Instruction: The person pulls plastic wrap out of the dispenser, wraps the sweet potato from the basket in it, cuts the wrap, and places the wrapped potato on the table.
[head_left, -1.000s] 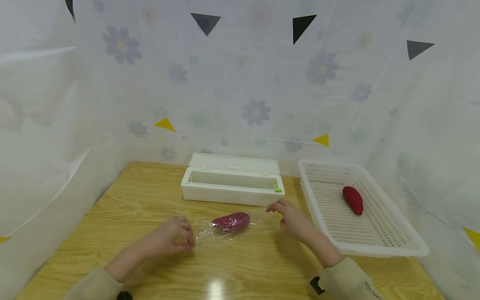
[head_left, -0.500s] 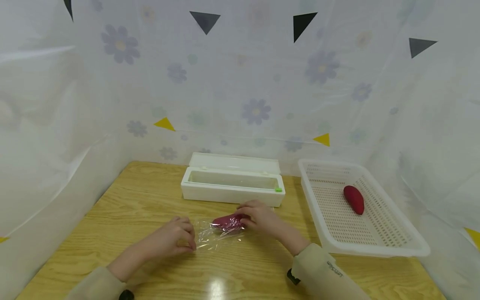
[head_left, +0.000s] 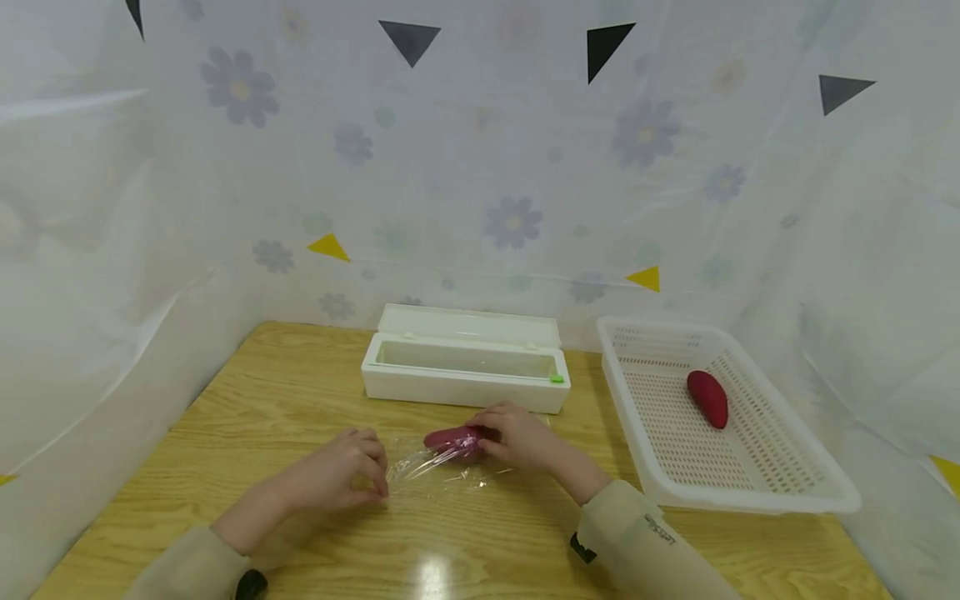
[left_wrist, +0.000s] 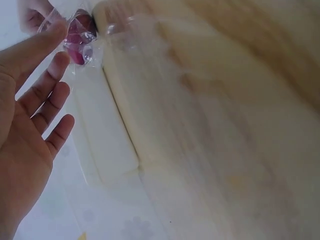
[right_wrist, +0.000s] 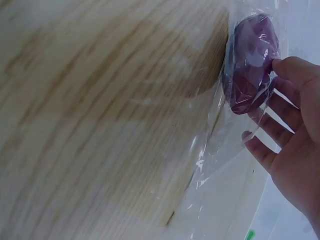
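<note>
A purple-red sweet potato (head_left: 448, 439) lies on a sheet of clear plastic wrap (head_left: 431, 479), which covers part of it. My right hand (head_left: 517, 437) grips its right end through the film; in the right wrist view the thumb presses the side of the sweet potato (right_wrist: 252, 62) with the fingers behind. At the film's left edge, my left hand (head_left: 341, 473) pinches the wrap between thumb and index finger. Taut creases run from that pinch to the sweet potato. In the left wrist view the other fingers of the left hand (left_wrist: 37, 107) are spread loosely.
Just behind the hands stands a long white wrap dispenser box (head_left: 465, 392), lid raised, with a green slider (head_left: 557, 379) at its right end. On the right, a white plastic basket (head_left: 750, 500) holds another red sweet potato (head_left: 707, 399). Printed sheeting encloses the wooden table (head_left: 262, 400).
My right hand has moved left from the wrap's right end onto the sweet potato, bringing film with it. The left hand stays nearly in place, and the film beside it has drawn tighter.
</note>
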